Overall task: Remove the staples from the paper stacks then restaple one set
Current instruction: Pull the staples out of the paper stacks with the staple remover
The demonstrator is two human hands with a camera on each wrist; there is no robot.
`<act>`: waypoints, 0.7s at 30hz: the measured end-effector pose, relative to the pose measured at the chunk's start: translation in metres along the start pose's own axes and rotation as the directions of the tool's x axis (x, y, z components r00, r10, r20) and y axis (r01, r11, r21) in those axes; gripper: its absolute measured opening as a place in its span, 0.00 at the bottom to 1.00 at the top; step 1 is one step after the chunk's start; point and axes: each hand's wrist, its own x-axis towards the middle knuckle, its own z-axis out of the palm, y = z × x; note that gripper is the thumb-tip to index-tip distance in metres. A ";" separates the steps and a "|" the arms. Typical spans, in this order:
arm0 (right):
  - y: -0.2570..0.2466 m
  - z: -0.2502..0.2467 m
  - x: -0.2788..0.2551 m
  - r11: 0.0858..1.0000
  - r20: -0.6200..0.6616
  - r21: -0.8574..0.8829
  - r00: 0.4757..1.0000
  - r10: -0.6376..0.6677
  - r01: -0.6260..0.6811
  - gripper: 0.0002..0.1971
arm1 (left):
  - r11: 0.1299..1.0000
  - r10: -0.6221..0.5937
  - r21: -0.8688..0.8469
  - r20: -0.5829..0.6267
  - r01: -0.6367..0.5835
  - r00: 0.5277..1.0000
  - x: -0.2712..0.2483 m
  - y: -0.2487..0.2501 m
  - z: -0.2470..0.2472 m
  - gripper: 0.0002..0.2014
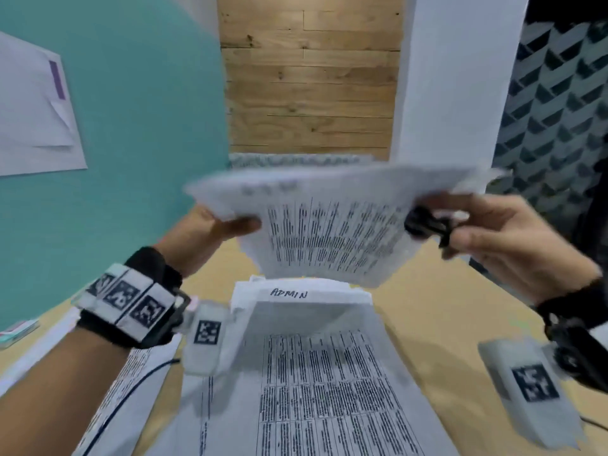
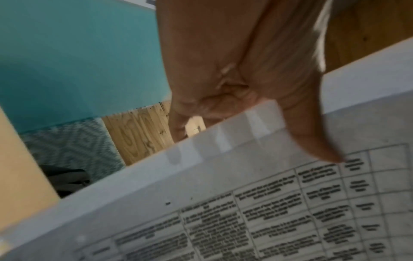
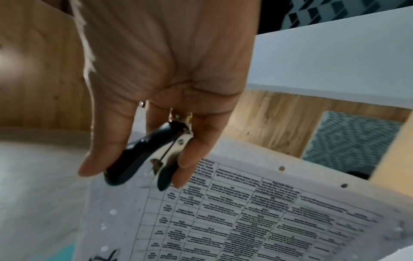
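My left hand [image 1: 227,225] pinches the left edge of a printed paper stack [image 1: 329,225] and holds it up in the air over the table; thumb on top, fingers beneath [image 2: 312,137]. My right hand [image 1: 487,235] grips a black staple remover [image 1: 424,223] between thumb and fingers, at the stack's right edge. In the right wrist view the staple remover [image 3: 145,157] hangs just above a corner of the printed sheet [image 3: 245,211]. A second paper stack [image 1: 312,373] marked "ADMIN" lies flat on the tan table [image 1: 460,291] below.
More printed sheets [image 1: 138,373] and a dark cable [image 1: 131,390] lie at the left on the table. A small teal and pink object [image 1: 18,329] sits at the far left edge. A teal wall [image 1: 131,126] and wooden floor [image 1: 312,77] lie beyond.
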 end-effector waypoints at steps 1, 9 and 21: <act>0.007 0.001 -0.009 0.998 0.032 0.013 0.998 0.059 -0.059 0.32 | 0.998 -0.050 0.052 0.062 0.047 0.997 -0.007 -0.007 0.000 0.20; 0.019 -0.002 -0.012 0.954 0.035 0.101 0.960 0.279 -0.281 0.35 | 0.997 -0.077 -0.030 -0.041 0.076 0.996 -0.009 -0.011 0.008 0.26; 0.036 0.010 -0.012 0.886 0.083 0.093 0.891 0.447 -0.454 0.35 | 0.853 -0.391 0.309 -0.154 0.420 0.907 -0.012 0.000 -0.008 0.49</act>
